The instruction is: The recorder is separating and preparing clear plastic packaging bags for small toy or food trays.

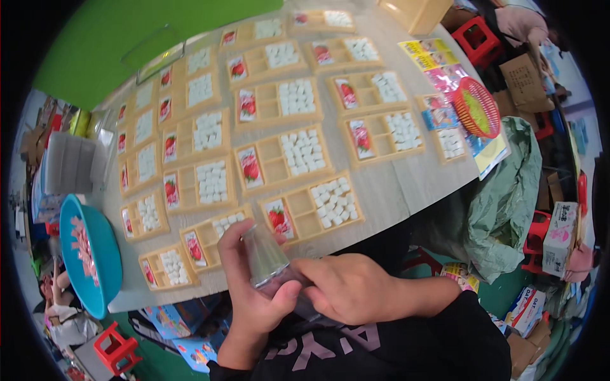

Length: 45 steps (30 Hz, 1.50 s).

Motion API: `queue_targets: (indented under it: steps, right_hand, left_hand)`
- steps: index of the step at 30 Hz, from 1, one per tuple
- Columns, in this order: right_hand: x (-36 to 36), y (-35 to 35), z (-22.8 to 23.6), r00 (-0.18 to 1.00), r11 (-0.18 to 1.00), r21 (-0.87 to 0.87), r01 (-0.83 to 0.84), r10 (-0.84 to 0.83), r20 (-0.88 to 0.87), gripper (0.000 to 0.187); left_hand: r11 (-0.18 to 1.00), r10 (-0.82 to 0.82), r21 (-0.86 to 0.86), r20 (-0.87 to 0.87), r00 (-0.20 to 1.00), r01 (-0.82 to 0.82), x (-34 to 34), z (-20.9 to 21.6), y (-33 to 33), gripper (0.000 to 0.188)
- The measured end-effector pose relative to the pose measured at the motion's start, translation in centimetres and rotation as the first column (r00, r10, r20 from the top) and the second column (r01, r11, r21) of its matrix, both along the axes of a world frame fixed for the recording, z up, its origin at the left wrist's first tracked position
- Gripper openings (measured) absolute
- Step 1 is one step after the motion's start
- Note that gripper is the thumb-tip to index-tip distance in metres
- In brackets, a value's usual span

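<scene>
Close to my body, over the table's front edge, my left hand (260,286) wraps round a clear plastic container (265,254), which is tilted. Something darker shows in its lower part, too blurred to name. My right hand (346,286) is closed, its bent fingers pressed on the container's lower right side; the fingertips are partly hidden. Just beyond my hands lies a cream compartment tray (359,219) with a strawberry-print packet (277,218) and small white marshmallow-like pieces (333,202). Another such tray (198,267) is partly covered by my left hand.
Rows of similar filled trays (284,152) cover the table (406,190). A blue basin (108,254) of pink packets stands at left. At right are a red basket (470,108) and a green plastic bag (502,209). Red stools (117,349) stand on the floor.
</scene>
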State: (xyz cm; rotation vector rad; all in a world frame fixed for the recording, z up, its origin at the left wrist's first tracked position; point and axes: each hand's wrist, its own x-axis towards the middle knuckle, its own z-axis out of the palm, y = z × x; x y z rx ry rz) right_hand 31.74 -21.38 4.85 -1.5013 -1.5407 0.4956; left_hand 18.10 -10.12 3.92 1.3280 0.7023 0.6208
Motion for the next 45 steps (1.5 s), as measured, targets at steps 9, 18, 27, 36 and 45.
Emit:
queue_targets:
  steps: [9, 18, 27, 36, 45]
  right_hand:
    - [0.0, 0.0, 0.4, 0.999, 0.997, -0.061, 0.043, -0.041, 0.028, 0.04]
    - [-0.1, 0.2, 0.7, 0.999, 0.999, -0.03, 0.017, -0.016, 0.028, 0.039]
    - [-1.2, 0.1, -0.5, 0.98, 0.991, 0.105, 0.081, -0.098, 0.172, 0.027]
    - [-1.7, 0.1, -0.4, 0.956, 0.979, 0.156, 0.13, -0.166, 0.244, 0.02]
    - [-1.9, -0.1, -0.4, 0.947, 0.963, 0.206, 0.171, -0.219, 0.235, 0.021]
  left_hand:
    - [1.0, -0.003, -0.027, 0.003, 1.0, 0.003, -0.2, -0.3, 0.3, 0.098]
    - [1.0, -0.002, -0.03, 0.004, 1.0, 0.002, -0.3, -0.3, 0.3, 0.103]
    - [0.997, 0.055, 0.048, -0.003, 0.998, -0.055, 0.1, -0.5, -0.3, 0.109]
    - [0.995, 0.072, 0.061, 0.092, 0.993, -0.078, 0.0, -0.7, -0.8, 0.09]
    - [0.994, -0.04, 0.106, 0.079, 0.996, 0.031, -1.0, -1.4, -0.3, 0.078]
